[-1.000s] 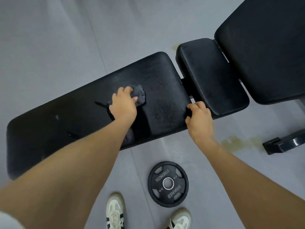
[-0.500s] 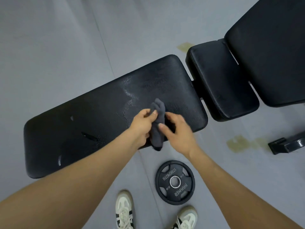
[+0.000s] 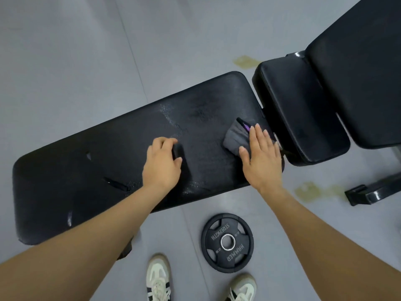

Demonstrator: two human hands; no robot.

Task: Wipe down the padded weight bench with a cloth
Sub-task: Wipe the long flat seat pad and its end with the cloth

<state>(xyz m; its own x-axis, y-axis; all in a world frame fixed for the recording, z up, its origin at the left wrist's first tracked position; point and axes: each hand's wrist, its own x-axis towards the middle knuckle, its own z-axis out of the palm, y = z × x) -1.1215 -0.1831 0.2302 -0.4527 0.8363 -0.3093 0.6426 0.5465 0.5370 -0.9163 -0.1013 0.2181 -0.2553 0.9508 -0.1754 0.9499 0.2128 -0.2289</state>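
— Cloth (image 3: 236,137), the dark grey folded fabric one: where is it?

— On the long black padded vinyl bench pad (image 3: 86,170), the counter being wiped, near its right end, just beside the gap before the shorter black seat pad (image 3: 299,109). A thin purple strip shows at the cloth's far edge.

— Which hand has it?

— The right hand (image 3: 261,157). It lies flat on the cloth's right part, fingers straight and together, thumb out at the near edge. It presses rather than grips; nothing is curled round the fabric.

— And the other?

— The left hand (image 3: 162,161) rests on the middle of the same pad, well apart from the cloth. Its fingers are curled under, knuckles up. I cannot tell whether anything is inside them; only a dark shape beside the fingertips shows, and it may be shadow.

— What does the pad look like?

— Pale speckled streaks across the middle, a few nicks and scuffs toward the left end.

— Anything else around?

— A grey floor (image 3: 65,61) with yellowish stains, a round black weight plate (image 3: 227,243) with a metal centre ring lying flat below the bench, two white sneakers (image 3: 158,279) with dark stripes at the bottom edge, a large black back pad (image 3: 358,72) at the upper right, and a black metal foot (image 3: 373,193) of a frame on the right.
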